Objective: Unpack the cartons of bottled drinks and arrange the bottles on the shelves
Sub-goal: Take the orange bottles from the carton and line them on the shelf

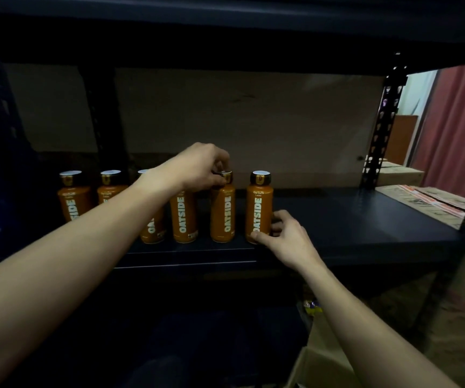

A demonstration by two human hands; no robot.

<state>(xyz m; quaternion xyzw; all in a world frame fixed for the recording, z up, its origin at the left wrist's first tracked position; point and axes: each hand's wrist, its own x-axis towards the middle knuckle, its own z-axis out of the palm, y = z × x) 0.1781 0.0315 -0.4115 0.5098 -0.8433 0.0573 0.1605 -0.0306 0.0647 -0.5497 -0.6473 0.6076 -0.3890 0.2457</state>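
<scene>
Left hand (200,166) pinching bottle cap (223,175), right hand (281,236) gripping end bottle (258,208) base

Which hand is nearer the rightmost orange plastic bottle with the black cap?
Right. The right hand grips the rightmost orange bottle low on its body; the left hand pinches the cap of the neighbouring bottle to its left.

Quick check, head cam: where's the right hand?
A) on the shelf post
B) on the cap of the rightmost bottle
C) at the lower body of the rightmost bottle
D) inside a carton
C: the right hand has thumb and fingers round the lower body of the rightmost bottle, which stands on the shelf. The left hand is the one at a cap, pinching the top of the neighbouring bottle.
</scene>
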